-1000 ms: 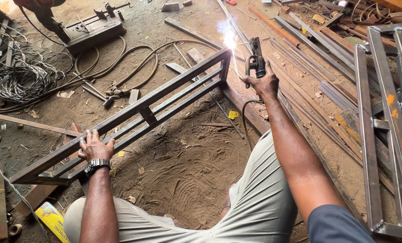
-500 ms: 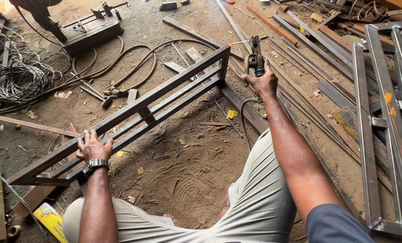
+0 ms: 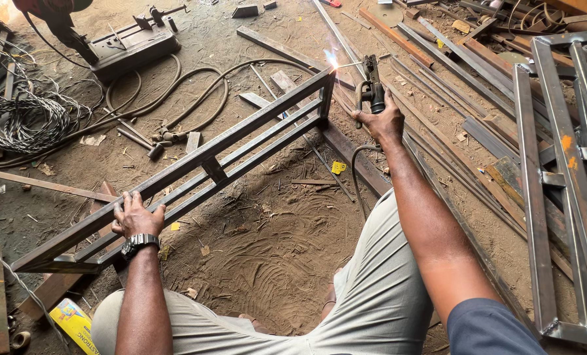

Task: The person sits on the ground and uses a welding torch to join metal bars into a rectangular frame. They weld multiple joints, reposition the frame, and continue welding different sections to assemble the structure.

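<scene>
Gripping the steel frame (image 3: 201,161) rail with the left hand (image 3: 136,217), fingers wrapped; right hand (image 3: 380,121) clasping the electrode holder (image 3: 371,82), rod sparking at the frame's far corner.

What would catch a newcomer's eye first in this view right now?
The bright spark at the far top corner of the long steel frame, where the rod of the electrode holder gripped by the right hand meets it. Next, the left hand, wearing a wristwatch, gripping the frame's near end. Steel bars litter the dirt floor on the right.
</scene>
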